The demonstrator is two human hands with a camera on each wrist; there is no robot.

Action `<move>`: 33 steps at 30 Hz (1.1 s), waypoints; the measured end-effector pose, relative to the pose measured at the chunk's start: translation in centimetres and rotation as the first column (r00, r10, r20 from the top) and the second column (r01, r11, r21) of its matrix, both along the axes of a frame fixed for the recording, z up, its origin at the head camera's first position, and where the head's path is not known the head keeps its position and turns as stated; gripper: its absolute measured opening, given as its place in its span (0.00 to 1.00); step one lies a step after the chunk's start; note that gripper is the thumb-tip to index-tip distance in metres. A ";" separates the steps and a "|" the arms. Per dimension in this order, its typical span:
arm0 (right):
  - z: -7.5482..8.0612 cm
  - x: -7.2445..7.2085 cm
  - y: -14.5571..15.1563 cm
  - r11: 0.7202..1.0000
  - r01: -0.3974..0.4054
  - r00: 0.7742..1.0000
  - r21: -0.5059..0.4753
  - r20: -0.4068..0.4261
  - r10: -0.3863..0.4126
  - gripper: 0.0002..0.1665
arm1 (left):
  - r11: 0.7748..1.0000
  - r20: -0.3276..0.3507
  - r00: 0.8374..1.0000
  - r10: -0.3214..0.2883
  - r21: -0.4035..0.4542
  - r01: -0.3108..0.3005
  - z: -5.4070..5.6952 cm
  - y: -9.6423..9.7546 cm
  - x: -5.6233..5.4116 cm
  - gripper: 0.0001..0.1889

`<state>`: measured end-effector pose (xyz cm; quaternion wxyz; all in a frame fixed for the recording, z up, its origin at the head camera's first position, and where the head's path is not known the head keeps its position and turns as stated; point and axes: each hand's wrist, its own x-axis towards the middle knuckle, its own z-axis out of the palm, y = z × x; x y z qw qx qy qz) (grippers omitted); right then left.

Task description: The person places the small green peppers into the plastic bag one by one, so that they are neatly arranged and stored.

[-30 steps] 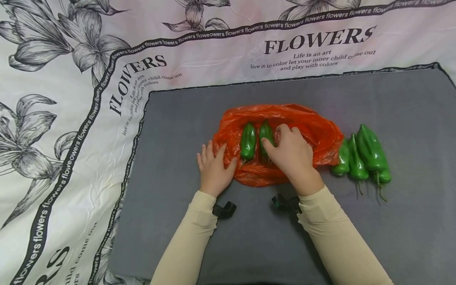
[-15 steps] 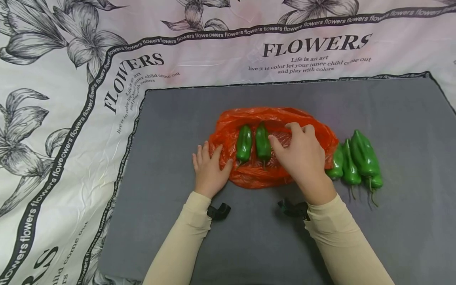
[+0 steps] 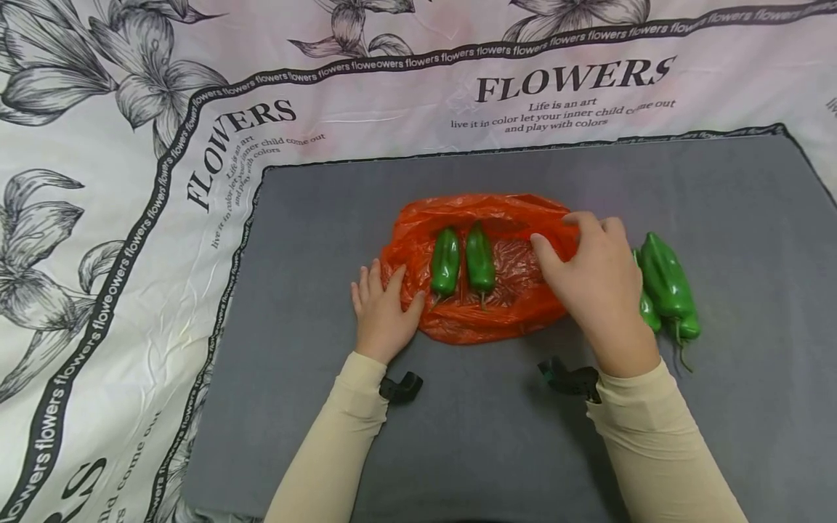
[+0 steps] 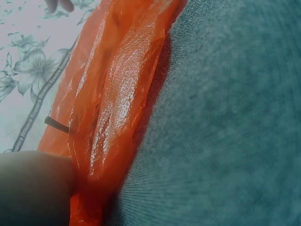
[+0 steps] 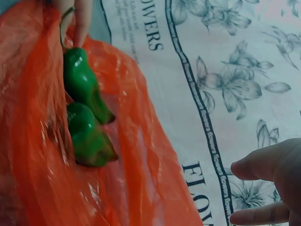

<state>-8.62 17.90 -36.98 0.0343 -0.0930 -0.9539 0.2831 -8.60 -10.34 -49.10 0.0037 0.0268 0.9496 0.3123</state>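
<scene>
In the head view, two green peppers lie side by side in the red plastic bag, a left pepper (image 3: 446, 261) and a right pepper (image 3: 480, 258). My left hand (image 3: 383, 311) rests at the bag's left edge with fingers spread. The left wrist view shows its thumb (image 4: 35, 188) against the red plastic bag (image 4: 122, 94). My right hand (image 3: 595, 287) hovers at the bag's right end, thumb and fingers apart and holding nothing. The right wrist view has its thumb (image 5: 263, 162) off to the side of the bag, and the peppers (image 5: 83, 77) inside it.
To the right of my right hand lie more green peppers (image 3: 670, 283), partly hidden behind it. The grey mat (image 3: 484, 428) is bordered by a white flower-print cloth (image 3: 392, 109). Dark wrist mounts (image 3: 401, 388) sit at both cuffs.
My right hand has let go of the right pepper in the bag and moved right, towards the peppers on the mat. My left hand has stayed at the bag's left edge.
</scene>
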 end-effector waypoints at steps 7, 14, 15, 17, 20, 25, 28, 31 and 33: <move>0.4 0.3 1.3 1.000 0.019 1.000 -0.007 -0.009 -0.019 0.42 | 1.000 0.013 1.000 0.003 0.002 -0.003 -0.1 -0.1 -0.1 0.33; 0.1 0.7 2.9 0.999 0.045 0.999 -0.009 -0.031 -0.045 0.40 | 1.000 0.014 1.000 0.000 0.003 0.000 -0.1 -0.1 -0.2 0.33; 0.0 0.8 3.1 0.999 0.047 0.998 -0.007 -0.031 -0.047 0.40 | 1.000 0.010 1.000 0.001 0.004 -0.001 0.0 0.0 -0.2 0.33; -0.1 1.0 3.6 0.999 0.047 0.998 -0.007 -0.030 -0.047 0.40 | 1.000 0.005 1.000 0.000 0.005 0.000 0.0 0.0 -0.2 0.33; -0.2 1.3 4.2 0.999 0.049 0.999 -0.007 -0.018 -0.049 0.40 | 1.000 0.020 1.000 -0.002 -0.001 0.002 0.0 0.0 -0.3 0.34; -0.4 2.0 5.2 0.999 0.054 0.999 -0.002 -0.001 -0.055 0.39 | 1.000 0.038 0.999 0.000 -0.004 0.001 0.0 0.0 -0.3 0.34; -0.5 2.2 5.7 0.998 0.064 0.998 0.003 0.001 -0.064 0.38 | 1.000 0.032 0.999 0.002 0.000 -0.002 -0.1 0.0 -0.3 0.34; -0.5 2.4 6.4 0.997 0.077 0.997 0.006 0.006 -0.077 0.38 | 1.000 0.025 1.000 0.003 0.003 -0.003 -0.1 0.0 -0.2 0.33; -0.6 2.5 6.8 0.996 0.087 0.996 0.004 0.013 -0.087 0.39 | 1.000 0.030 1.000 0.003 0.001 -0.003 -0.1 0.0 -0.1 0.33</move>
